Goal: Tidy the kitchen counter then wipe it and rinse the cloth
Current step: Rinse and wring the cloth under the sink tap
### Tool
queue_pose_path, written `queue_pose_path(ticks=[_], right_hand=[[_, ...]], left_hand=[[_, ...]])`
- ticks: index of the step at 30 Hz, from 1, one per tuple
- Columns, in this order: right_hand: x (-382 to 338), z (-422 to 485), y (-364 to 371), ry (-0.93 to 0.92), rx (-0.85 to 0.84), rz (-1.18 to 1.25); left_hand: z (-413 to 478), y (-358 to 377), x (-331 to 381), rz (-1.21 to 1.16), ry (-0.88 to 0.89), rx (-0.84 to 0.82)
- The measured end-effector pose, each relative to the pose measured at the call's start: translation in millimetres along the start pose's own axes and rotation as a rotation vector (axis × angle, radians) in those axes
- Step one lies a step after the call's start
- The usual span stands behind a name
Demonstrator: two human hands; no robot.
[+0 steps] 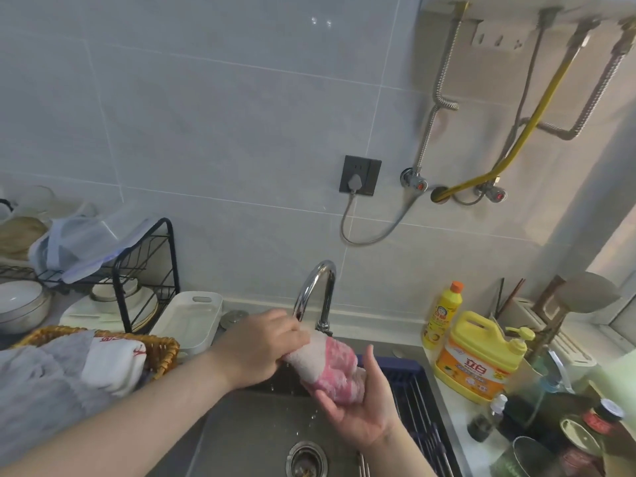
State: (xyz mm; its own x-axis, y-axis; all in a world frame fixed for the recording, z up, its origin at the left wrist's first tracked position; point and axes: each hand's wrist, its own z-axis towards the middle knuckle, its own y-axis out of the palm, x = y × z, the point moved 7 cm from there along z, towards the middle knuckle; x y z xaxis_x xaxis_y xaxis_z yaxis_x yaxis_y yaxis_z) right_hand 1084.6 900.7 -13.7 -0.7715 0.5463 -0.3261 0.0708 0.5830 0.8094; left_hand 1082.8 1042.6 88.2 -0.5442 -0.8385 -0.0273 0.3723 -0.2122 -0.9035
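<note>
A pink and white cloth (330, 364), bunched into a roll, is held over the steel sink (247, 428) just under the chrome faucet (318, 287). My left hand (261, 346) grips its upper white end, fingers curled round it. Its pink lower end lies in my right hand (358, 404), palm up, with the fingers and thumb curled around it. Water drops splash below the cloth. The sink drain (306, 459) sits under my hands.
A wicker basket (161, 346) with folded cloths stands left of the sink, behind it a black dish rack (144, 270) and a white tray (192, 315). On the right stand yellow detergent bottles (478, 359), jars and a dark drying rack (416, 390) across the sink.
</note>
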Motion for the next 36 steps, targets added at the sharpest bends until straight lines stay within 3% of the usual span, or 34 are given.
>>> queue_pose_path(ticks=[3,7,9,12,17,19,24,29,32,34,36], right_hand=[[-32.7,-13.0,1.3,-0.097,0.032,-0.281],[-56.1,-14.1,4.6,-0.158,-0.001,-0.492],[-59.8,-12.9,8.4,-0.157,-0.055,-0.556],[-63.4,-10.5,13.3,-0.154,-0.123,-0.575],[-64.5,-11.1,17.4,-0.057,-0.145,-0.518],[-65.0,-4.3,12.8,-0.086,-0.093,-0.544],[-56.3,11.2,2.5,-0.023,-0.006,-0.452],[-30.2,32.9,0.4,0.203,0.084,-0.418],[-16.8,35.6,8.3,0.238,0.026,-0.504],[-8.8,36.4,17.7,0.294,-0.132,-0.524],[-3.1,38.1,28.7,0.297,-0.276,-0.750]], left_hand=[[-0.1,9.0,4.8,0.043,0.008,-0.112],[0.8,28.5,-2.6,-0.331,-0.433,-0.302],[0.3,41.6,-2.1,-0.446,-0.548,-0.409],[2.3,53.3,3.4,-0.565,-0.584,-0.554],[3.3,62.9,7.2,-0.627,-0.662,-0.606],[7.3,61.3,0.7,-0.456,-0.610,-0.582],[11.2,52.5,-13.6,-0.384,-0.457,-0.449],[10.7,39.0,-19.4,-0.100,-0.004,-0.159],[2.7,41.7,-21.1,-0.050,0.163,-0.117],[-0.2,42.0,-21.8,0.022,0.236,-0.072],[-1.7,41.4,-22.0,0.063,0.282,-0.042]])
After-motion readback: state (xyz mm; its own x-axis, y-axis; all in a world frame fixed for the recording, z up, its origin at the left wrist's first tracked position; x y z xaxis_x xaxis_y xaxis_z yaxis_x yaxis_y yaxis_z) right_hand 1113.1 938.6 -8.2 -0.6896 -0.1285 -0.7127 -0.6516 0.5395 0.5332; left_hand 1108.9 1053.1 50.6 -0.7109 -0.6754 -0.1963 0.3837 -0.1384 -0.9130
